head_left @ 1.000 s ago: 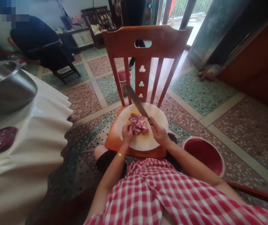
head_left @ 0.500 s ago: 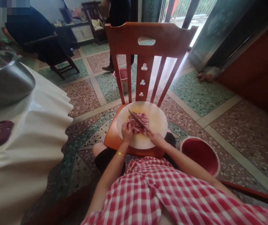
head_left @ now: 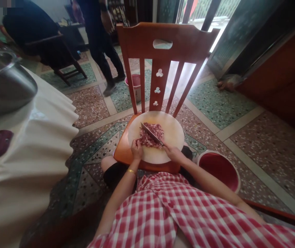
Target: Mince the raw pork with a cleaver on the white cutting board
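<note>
A round pale chopping board (head_left: 172, 132) lies on the seat of a wooden chair (head_left: 163, 44). A pile of chopped red meat (head_left: 151, 135) sits in its middle. My right hand (head_left: 172, 152) is closed round the handle of a cleaver (head_left: 151, 133), whose blade rests down on the meat. At the left edge of the pile my left hand (head_left: 136, 148) has its fingers curled against the meat. A gold bangle is on my left wrist.
A red bucket (head_left: 221, 169) stands on the tiled floor to my right. A table with a white cloth (head_left: 33, 144) and a steel pot (head_left: 5, 84) is at the left. A person (head_left: 103, 38) walks behind the chair, near a small pink bucket (head_left: 135, 82).
The cleaver has come down from its raised position onto the meat. A person has walked into view behind the chair from the right toward the left.
</note>
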`<action>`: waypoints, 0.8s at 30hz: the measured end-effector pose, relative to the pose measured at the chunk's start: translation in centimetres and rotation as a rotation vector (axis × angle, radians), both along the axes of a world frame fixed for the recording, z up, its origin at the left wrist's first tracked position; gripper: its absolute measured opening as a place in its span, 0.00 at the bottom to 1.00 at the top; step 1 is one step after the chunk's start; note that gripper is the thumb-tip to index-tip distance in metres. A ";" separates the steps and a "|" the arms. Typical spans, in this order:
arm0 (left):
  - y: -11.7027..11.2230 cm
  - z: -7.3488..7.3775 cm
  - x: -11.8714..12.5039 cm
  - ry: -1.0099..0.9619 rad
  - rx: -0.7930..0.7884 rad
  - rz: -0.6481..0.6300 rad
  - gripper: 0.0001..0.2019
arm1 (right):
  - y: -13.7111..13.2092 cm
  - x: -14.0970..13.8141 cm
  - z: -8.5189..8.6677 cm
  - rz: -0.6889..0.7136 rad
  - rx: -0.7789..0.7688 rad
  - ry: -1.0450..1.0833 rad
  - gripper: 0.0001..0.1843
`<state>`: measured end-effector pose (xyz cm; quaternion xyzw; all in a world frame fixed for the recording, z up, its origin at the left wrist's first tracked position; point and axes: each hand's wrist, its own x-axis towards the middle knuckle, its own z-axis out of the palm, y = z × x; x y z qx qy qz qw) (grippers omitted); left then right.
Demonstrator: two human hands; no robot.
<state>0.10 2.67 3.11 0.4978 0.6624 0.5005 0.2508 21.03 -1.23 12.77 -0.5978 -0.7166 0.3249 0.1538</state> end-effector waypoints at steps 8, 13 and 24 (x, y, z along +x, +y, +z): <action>0.5 -0.8 0.0 0.050 -0.004 -0.006 0.11 | 1.2 0.1 1.8 -0.092 0.285 0.104 0.27; 0.4 -1.1 0.0 0.089 -0.010 -0.035 0.11 | 1.6 0.5 -0.3 -0.045 0.040 -0.060 0.24; 0.4 -1.1 0.1 0.128 -0.003 -0.042 0.11 | 2.1 0.0 0.3 -0.099 0.028 -0.119 0.25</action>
